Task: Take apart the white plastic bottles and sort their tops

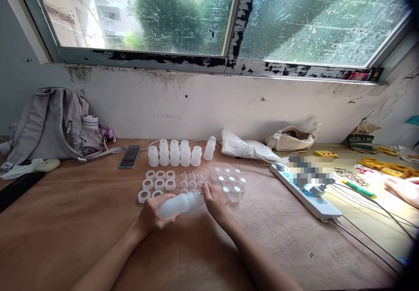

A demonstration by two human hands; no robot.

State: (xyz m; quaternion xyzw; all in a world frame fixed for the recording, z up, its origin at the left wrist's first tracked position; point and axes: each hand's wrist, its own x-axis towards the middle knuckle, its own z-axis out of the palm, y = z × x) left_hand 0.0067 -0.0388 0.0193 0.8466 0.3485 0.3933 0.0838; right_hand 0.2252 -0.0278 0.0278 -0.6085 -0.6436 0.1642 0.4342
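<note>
A frosted white plastic bottle (pixel 178 205) lies tilted between my hands above the table, its neck end pointing right and slightly up. My left hand (pixel 153 214) is wrapped round its lower body. At the clear neck end, the fingers of my right hand (pixel 214 199) are closed; they partly hide that end. Behind the bottle are rows of white rings (pixel 159 184), small clear ringed parts with thin tips (pixel 192 182), and clear round caps with white centres (pixel 231 188). Farther back stand several white bottles (pixel 175 155), and one bottle with a clear top (pixel 210 148) is set apart to their right.
A white power strip (pixel 306 193) with plugs and cables crosses the right side. Along the wall are a grey backpack (pixel 55 121), a dark blurred phone-like slab (pixel 129 156), a white padded bag (pixel 248 147) and a beige pouch (pixel 291 139). Another person's hand (pixel 402 190) is at far right.
</note>
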